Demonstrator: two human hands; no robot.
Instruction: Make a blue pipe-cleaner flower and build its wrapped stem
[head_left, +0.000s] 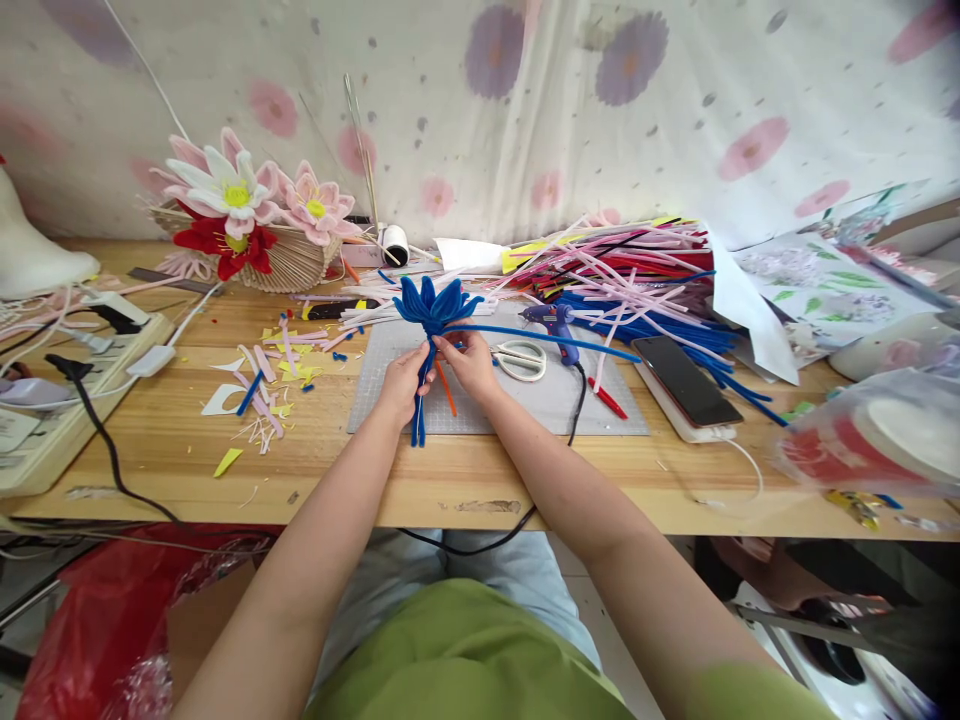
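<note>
Over the wooden table [180, 440] the blue pipe-cleaner flower [433, 305] stands upright (stem down), left hand [401, 385] gripping its stem, right hand [471, 362] pinching just beneath the petals.

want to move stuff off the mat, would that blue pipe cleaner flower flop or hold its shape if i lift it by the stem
The blue flower probably holds its shape: its petals stand fanned out unsupported above the left hand. It looks light, thin fuzzy wire. The long blue strand by the right hand would likely sag and bend easily.
</note>
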